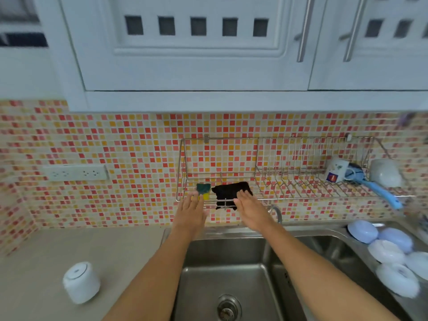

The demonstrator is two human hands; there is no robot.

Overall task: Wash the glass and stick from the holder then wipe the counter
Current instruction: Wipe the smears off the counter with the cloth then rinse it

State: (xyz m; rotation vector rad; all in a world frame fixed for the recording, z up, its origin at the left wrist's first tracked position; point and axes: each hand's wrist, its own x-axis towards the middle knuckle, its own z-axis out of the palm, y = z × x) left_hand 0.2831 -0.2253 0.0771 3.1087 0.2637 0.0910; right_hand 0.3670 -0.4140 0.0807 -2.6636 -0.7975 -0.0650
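My left hand (192, 208) is extended to the wire rack (301, 193), fingers (193, 196) spread and flat, their tips at the lower edge of the green-and-yellow sponge (203, 191); I cannot tell whether they touch it. My right hand (249, 208) is extended beside it, fingers (243, 195) loosely spread, tips lying over the near edge of the black cloth (231, 193). No grip is closed on either item.

The sponge sits at the left end of the rack's front shelf; the cloth lies just at its 3 o'clock, with one corner hanging over the front rail. At 3 o'clock from the cloth, at the far end of the rack, a white mug (335, 172) lies on its side. A blue-handled brush (379, 191) lies beside it, its handle pointing toward 4 o'clock, and a pale upturned cup (385, 172) is beside that.

The curved faucet (276, 210) stands at 4 o'clock from my right hand. Below both forearms lies the steel sink (208, 262), with the drain (228, 309) at 6 o'clock. Pale blue and white bowls (391, 253) lie face down along the right side of the sink, at 4 o'clock. On the table (69, 246), at 8 o'clock from my left hand, stands a white round container (81, 282). A wall socket strip (76, 173) is mounted at 9 o'clock on the mosaic tile.

No glass or stick can be identified with certainty.
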